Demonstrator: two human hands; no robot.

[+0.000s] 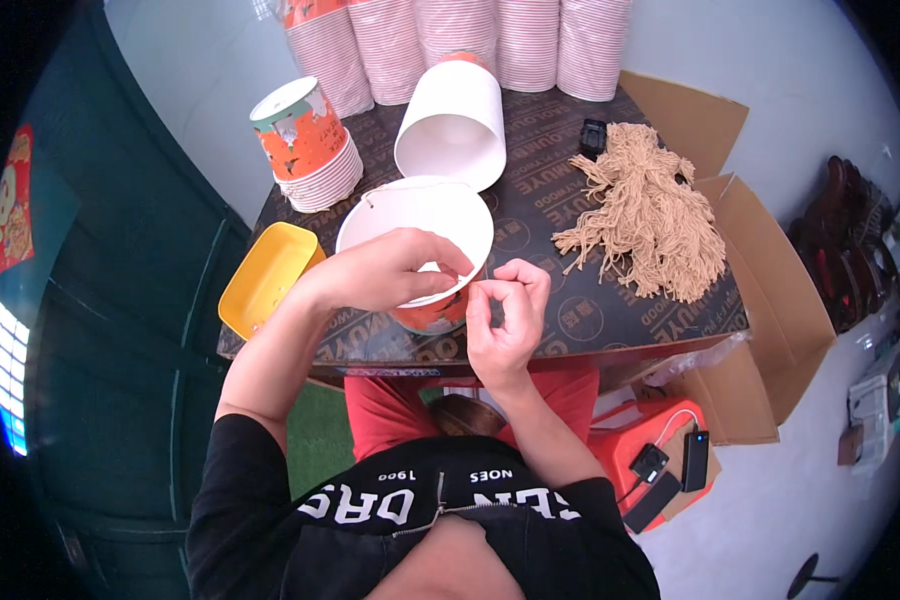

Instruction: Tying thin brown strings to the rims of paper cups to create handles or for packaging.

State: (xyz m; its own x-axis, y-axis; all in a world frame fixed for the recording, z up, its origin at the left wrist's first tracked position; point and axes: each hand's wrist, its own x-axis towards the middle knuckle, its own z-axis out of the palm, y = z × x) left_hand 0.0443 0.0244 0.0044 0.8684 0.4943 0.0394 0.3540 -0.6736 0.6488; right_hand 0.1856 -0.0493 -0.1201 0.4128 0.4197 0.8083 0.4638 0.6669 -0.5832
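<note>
Both hands work at the tub (415, 215), mid-table (610, 320). The right hand (505, 320) pinches a thin string at its rim; the left hand (385, 270) grips the rim. More string (650, 215) waits right of the tub, with stacked tubs (310, 150) to its left, so much seems left.

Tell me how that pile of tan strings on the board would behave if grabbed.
The strings probably flop and drape: they lie in loose, bent strands. They look light, being thin cord. Some would likely slip out of a handful, since nothing visibly binds the pile.

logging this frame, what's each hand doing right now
left hand: closed on the rim of the paper bucket
right hand: fingers pinched at the bucket's edge, what they hold cannot be told
</note>
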